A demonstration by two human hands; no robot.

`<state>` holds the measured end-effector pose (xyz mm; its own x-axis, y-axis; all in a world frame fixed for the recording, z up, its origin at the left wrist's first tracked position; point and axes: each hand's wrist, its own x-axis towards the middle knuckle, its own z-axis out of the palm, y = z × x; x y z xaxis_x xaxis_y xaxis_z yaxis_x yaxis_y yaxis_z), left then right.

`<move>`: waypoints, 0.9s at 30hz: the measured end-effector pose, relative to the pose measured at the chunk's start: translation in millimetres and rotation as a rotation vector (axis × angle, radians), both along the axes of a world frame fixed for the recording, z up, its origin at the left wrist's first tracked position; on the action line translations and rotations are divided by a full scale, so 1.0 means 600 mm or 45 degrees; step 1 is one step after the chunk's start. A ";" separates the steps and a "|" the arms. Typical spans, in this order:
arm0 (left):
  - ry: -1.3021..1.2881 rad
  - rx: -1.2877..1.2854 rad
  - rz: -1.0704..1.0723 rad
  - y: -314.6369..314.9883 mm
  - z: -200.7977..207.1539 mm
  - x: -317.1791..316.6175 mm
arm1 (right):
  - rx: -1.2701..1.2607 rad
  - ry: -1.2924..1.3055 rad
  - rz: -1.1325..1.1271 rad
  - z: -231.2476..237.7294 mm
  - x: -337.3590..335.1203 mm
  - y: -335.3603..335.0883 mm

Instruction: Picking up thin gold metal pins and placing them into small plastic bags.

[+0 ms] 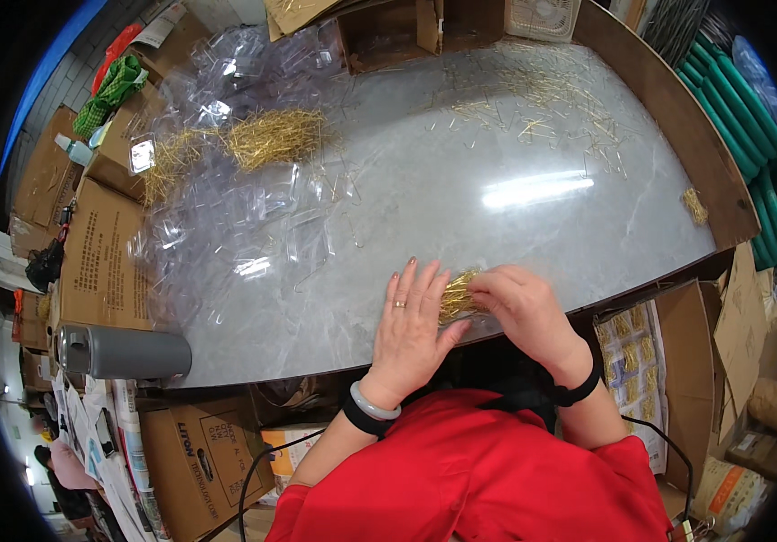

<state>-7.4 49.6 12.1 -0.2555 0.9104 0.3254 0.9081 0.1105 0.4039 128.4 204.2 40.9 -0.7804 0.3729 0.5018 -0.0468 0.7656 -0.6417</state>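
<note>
A small bundle of gold wire hooks [459, 298] lies at the near edge of the grey tabletop, between my two hands. My left hand [414, 330] rests flat with its fingers stretched out, its thumb side against the bundle. From the right, the bent fingers of my right hand [524, 312] pinch at the hooks; the exact fingertips are partly hidden. A big heap of gold wire hooks [277, 138] sits farther left on clear plastic packs [226, 226]. Loose hooks [546, 99] are scattered over the far side of the tabletop.
A grey tumbler [126, 351] lies on its side at the near left corner. Another small hook bundle [694, 207] sits at the right, by the raised cardboard border [691, 117]. Below on the right, an open carton [682, 352] holds packed gold bundles [628, 361].
</note>
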 end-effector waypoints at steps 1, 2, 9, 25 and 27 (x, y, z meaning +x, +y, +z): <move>-0.029 0.015 0.007 0.000 -0.001 0.000 | -0.001 -0.001 0.000 0.005 0.005 -0.004; -0.058 0.030 0.016 -0.001 -0.001 -0.001 | -0.140 -0.035 -0.124 0.015 0.014 -0.013; -0.045 0.045 -0.006 0.001 -0.001 -0.005 | 0.071 -0.166 -0.338 -0.022 0.041 -0.046; -0.062 0.072 0.005 -0.001 -0.003 -0.005 | 0.155 -0.255 -0.462 -0.001 0.022 -0.063; -0.065 0.075 0.006 -0.001 -0.005 -0.005 | 0.173 -0.265 -0.427 -0.005 0.021 -0.060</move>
